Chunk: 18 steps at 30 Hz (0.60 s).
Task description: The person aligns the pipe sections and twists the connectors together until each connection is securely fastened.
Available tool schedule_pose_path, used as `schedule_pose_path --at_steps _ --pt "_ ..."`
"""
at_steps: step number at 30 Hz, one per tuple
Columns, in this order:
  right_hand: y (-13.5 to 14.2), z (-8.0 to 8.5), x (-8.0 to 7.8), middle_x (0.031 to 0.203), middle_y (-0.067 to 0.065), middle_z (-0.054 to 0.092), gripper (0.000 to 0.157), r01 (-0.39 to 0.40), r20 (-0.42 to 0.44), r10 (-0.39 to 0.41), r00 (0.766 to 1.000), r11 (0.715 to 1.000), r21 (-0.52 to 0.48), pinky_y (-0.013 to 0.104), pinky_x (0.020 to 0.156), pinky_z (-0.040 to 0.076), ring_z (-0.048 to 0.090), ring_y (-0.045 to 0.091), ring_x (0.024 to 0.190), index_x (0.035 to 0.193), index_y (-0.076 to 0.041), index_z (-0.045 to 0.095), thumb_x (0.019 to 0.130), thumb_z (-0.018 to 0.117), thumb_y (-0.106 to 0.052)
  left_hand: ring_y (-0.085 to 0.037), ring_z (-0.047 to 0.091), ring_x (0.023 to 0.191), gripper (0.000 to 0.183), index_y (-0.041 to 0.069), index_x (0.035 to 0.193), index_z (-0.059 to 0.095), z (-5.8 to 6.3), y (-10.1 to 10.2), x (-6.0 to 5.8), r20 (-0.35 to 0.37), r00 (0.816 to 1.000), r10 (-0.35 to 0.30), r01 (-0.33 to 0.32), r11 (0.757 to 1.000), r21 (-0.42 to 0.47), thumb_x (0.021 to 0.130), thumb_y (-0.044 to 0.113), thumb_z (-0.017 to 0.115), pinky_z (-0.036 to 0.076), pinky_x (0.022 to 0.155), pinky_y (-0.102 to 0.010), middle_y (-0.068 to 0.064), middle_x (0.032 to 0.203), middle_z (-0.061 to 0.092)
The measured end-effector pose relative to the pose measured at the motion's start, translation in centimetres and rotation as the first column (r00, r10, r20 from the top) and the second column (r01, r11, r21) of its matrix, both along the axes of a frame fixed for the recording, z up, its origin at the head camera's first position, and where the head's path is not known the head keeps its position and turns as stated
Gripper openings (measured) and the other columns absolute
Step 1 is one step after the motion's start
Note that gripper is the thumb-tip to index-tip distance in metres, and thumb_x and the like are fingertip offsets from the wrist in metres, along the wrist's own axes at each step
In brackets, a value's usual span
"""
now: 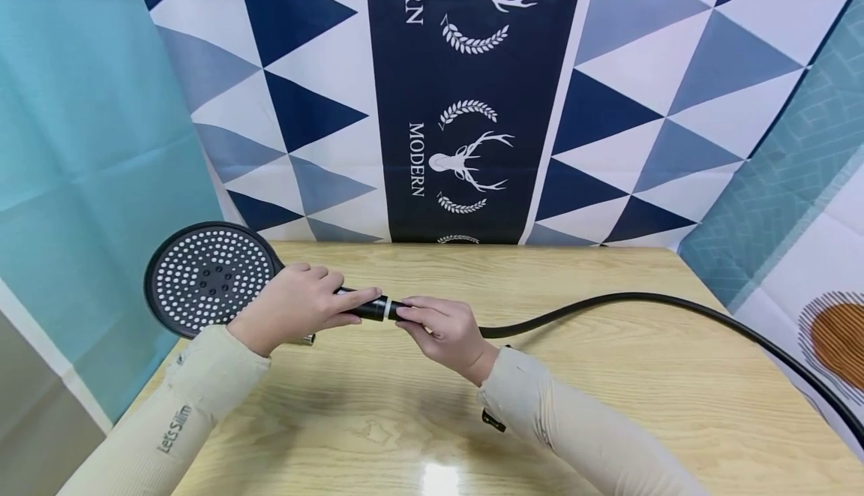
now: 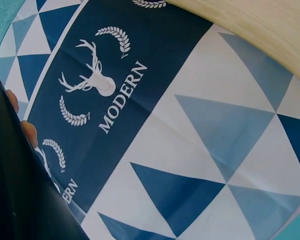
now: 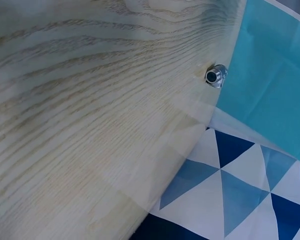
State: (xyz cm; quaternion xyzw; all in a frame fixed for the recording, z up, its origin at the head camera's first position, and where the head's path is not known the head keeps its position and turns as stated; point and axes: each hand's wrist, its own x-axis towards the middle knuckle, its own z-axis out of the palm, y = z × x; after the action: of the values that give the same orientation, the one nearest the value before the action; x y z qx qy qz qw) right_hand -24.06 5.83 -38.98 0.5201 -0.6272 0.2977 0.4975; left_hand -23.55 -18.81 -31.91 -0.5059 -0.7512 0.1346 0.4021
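My left hand [image 1: 297,305] grips the handle of a black shower head [image 1: 212,278], whose round face is covered in white nozzles. The face is turned up toward the head camera. In the left wrist view, fingers [image 2: 30,134] show at the edge of a dark surface that fills the lower left. With thumb and fingers, my right hand [image 1: 448,331] pinches the end of a black shower hose [image 1: 607,299] against the lower end of the handle. A pale ring [image 1: 387,309] marks the spot between the two hands. The right wrist view shows neither hand.
A small metal fitting [image 3: 215,76] lies near the edge of the wooden table [image 1: 378,421], partly behind the left hand in the head view. Off to the right, the hose curves past the table edge. Patterned cloth [image 1: 466,106] hangs behind the table.
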Motion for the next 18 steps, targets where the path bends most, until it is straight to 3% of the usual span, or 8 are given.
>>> schedule_pose_path --at_steps 4,7,11,15,18 --pt "0.0 0.0 0.1 0.082 0.018 0.070 0.025 -0.029 0.081 0.029 0.996 1.000 -0.004 0.024 0.070 0.055 0.070 0.025 0.073 0.087 0.008 0.072 0.092 0.063 -0.015 -0.015 0.046 0.048 0.048 0.026 0.121 0.063 -0.2 -0.1 -0.2 -0.004 1.000 0.010 -0.010 1.000 -0.004 0.104 0.048 0.023 0.037 0.043 -0.027 -0.002 0.063 0.050" --pt "0.1 0.2 0.3 0.083 0.018 0.070 0.013 -0.058 0.149 0.059 0.987 0.998 -0.013 0.023 0.071 0.055 0.070 0.025 0.075 0.088 0.008 0.072 0.081 0.075 -0.003 -0.016 0.046 0.049 0.046 0.026 0.120 0.063 -0.3 0.1 -0.2 -0.007 1.000 0.009 -0.009 1.000 -0.001 0.104 0.048 0.026 0.038 0.044 -0.027 -0.002 0.064 0.050" --pt "0.3 0.3 0.8 0.084 0.019 0.070 0.028 -0.085 0.248 0.090 0.965 0.996 -0.030 0.023 0.070 0.055 0.070 0.026 0.076 0.089 0.009 0.072 0.062 0.081 0.013 -0.016 0.047 0.049 0.046 0.026 0.120 0.062 -0.3 0.2 -0.1 0.001 1.000 0.008 -0.008 1.000 -0.011 0.104 0.047 0.025 0.038 0.044 -0.028 -0.002 0.065 0.051" --pt "0.2 0.6 1.2 0.083 0.018 0.071 0.028 -0.078 0.346 0.089 0.934 0.996 -0.045 0.023 0.068 0.055 0.070 0.025 0.075 0.089 0.009 0.072 0.063 0.080 0.014 -0.016 0.050 0.051 0.049 0.027 0.123 0.062 -0.2 0.2 0.1 0.016 0.999 0.039 -0.039 0.999 -0.028 0.104 0.048 0.022 0.040 0.045 -0.028 -0.003 0.067 0.053" --pt "0.2 1.0 1.4 0.084 0.014 0.071 0.023 -0.016 0.353 0.014 0.936 1.000 0.004 0.019 0.066 0.053 0.070 0.020 0.074 0.091 0.005 0.072 0.069 0.080 0.007 -0.016 0.050 0.051 0.053 0.026 0.122 0.062 0.0 0.1 0.1 0.023 0.998 0.052 -0.052 0.998 -0.020 0.104 0.049 0.018 0.041 0.045 -0.029 -0.003 0.067 0.054"
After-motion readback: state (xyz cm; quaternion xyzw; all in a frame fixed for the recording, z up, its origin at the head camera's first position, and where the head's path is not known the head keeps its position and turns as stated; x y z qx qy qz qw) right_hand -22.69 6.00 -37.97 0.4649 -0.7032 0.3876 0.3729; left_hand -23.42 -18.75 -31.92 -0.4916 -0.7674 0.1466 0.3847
